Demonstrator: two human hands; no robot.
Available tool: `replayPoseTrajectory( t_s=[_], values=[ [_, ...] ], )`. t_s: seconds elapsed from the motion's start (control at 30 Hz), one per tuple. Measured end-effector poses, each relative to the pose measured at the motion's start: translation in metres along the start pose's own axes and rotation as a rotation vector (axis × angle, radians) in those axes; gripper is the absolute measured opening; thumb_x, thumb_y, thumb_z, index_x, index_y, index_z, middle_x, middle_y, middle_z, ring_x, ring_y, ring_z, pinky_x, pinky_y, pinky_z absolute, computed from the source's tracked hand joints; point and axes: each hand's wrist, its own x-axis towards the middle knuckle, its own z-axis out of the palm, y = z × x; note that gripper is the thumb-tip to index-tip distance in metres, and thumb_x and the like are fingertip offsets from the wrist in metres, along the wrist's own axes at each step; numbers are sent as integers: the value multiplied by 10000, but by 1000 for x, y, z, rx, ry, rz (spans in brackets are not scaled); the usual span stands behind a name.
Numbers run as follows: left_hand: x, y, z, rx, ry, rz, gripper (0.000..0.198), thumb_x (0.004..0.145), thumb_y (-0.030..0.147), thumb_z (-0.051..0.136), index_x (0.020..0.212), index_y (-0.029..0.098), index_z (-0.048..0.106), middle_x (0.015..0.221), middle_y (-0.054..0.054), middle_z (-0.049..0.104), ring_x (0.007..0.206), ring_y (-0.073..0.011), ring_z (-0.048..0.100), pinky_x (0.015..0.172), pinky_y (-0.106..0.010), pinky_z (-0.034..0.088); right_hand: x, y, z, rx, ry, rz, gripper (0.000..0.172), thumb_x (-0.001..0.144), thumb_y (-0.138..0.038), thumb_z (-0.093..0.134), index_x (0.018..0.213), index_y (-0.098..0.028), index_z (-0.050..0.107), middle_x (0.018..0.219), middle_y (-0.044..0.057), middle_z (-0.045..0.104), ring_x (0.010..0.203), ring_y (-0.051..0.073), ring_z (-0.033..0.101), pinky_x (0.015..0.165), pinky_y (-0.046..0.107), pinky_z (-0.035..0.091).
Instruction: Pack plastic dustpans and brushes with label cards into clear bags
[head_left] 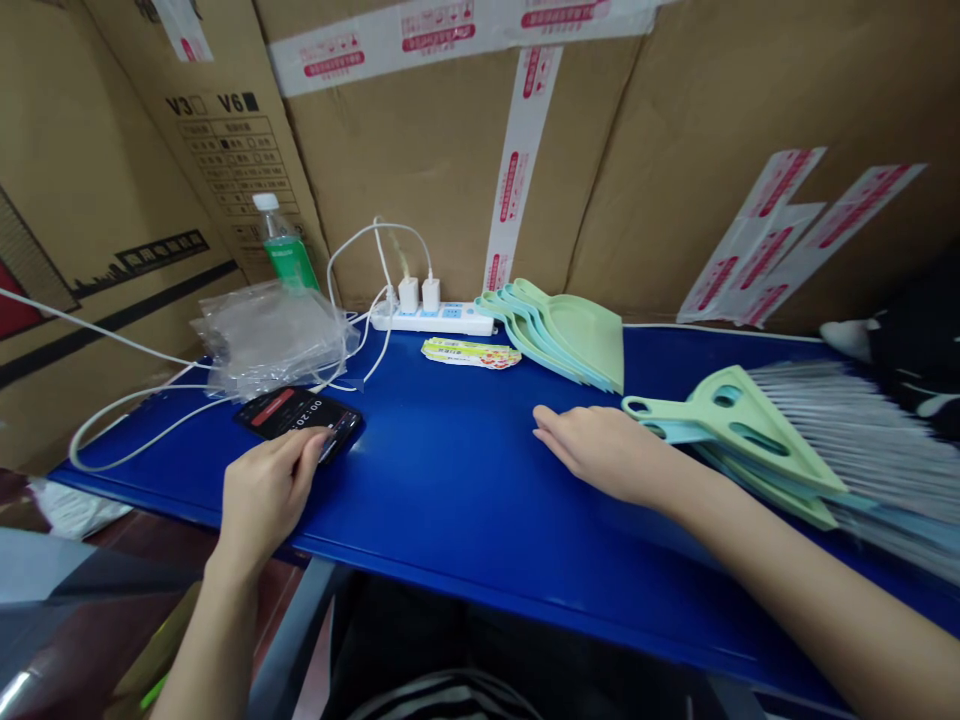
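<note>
Your left hand (266, 495) curls narrowly onto a black smartphone (296, 412); your right hand (604, 455) lies flat and wide open on the blue desk (450, 470).

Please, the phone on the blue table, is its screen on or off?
On: the phone shows a lit display with a red bar and white digits, and the left hand touches it.

There are one left hand (264, 495), one right hand (600, 452) and one black smartphone (300, 415) on one glossy blue tabletop (442, 470). Behind them stand one white power strip (450, 318), two white cube chargers (409, 295), one clear plastic bottle with a green label (283, 245), one heap of clear plastic bags (270, 338) and one colourful printed packet (471, 352). To the right lie about four stacked pale green-and-blue plastic dustpans (577, 335) and at least two pale green plastic-headed brooms (739, 420).
</note>
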Motion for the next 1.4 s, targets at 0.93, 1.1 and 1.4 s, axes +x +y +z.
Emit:
replayPoseTrajectory(
  t_s=[0.93,1.1,1.4],
  values=[
    [91,102,42,172,-581,818,395,863,49,481,1255,90,509,579,-24,639,506,-186,637,481,-277,394,-1,5,0,44,-4,-26,218,987,-177,339,1079,-146,534,840,107,727,822,260,697,511,304,236],
    [82,91,37,32,-423,855,273,888,141,473,1141,136,576,524,10,627,471,-161,612,515,-279,402,-1,8,-4,72,41,12,231,966,-126,322,1063,-161,529,909,112,728,827,243,693,514,296,242],
    [87,84,39,13,-363,816,83,864,139,549,878,177,622,602,10,649,537,-160,624,525,-275,393,5,14,-4,53,198,89,273,972,-206,287,967,-150,554,777,96,695,707,205,646,529,281,232]
  ],
)
